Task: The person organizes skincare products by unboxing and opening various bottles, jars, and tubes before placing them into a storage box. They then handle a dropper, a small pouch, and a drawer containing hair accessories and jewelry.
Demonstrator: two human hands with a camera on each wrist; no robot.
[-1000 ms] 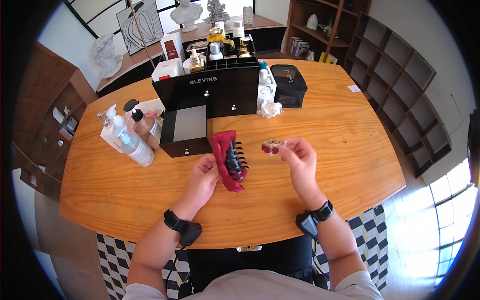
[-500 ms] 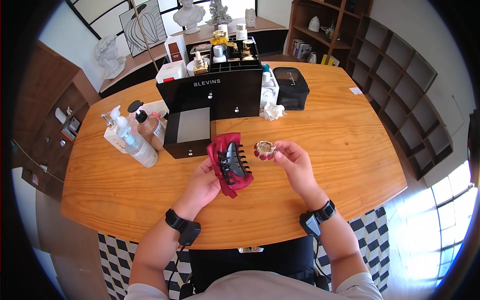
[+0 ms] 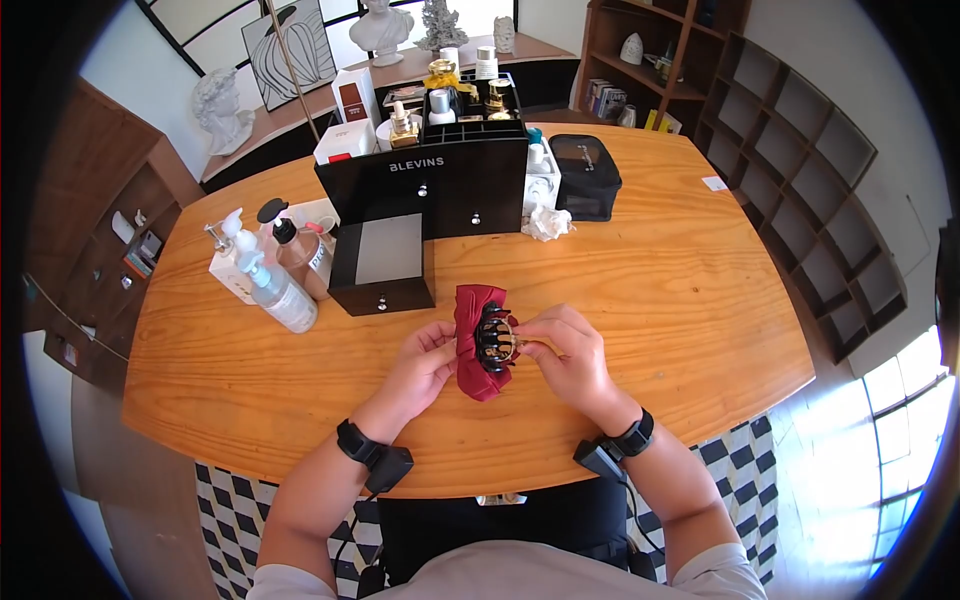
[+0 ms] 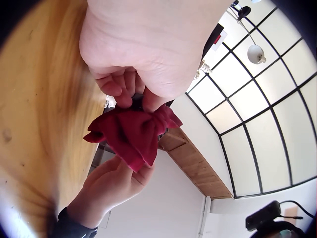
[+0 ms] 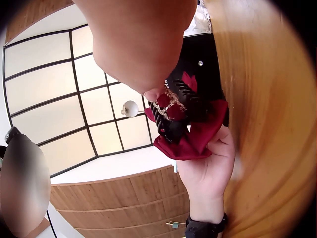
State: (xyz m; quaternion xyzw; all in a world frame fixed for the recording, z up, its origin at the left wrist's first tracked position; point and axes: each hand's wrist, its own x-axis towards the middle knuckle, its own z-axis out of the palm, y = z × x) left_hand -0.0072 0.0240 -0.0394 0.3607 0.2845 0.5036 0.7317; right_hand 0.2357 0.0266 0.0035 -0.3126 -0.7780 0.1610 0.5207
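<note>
A claw clip with a dark red satin bow [image 3: 478, 365] is pinched in the left hand [image 3: 415, 370], its black teeth facing right. In the right hand [image 3: 575, 362] a gold ornament with red stones [image 5: 171, 108] is pinched, held against or between the clip's black teeth [image 5: 187, 91]. From the left wrist view, the left hand [image 4: 138, 49] grips the back of the bow [image 4: 131, 134], and the right hand [image 4: 111, 183] is on its far side. The right fingertips are partly hidden behind the bow there.
Behind the hands stands a black organizer [image 3: 450, 185] holding cosmetics, with a lower drawer [image 3: 385, 300] pulled out. Pump bottles [image 3: 285, 300] stand at the left. A black mesh pouch [image 3: 588, 180] and crumpled white tissue [image 3: 547, 223] lie right of the organizer on the wooden table [image 3: 680, 300].
The right hand has moved left and down, bringing the gold ornament to the clip. The left hand has shifted slightly right and turned the clip, whose teeth now surround or touch the ornament.
</note>
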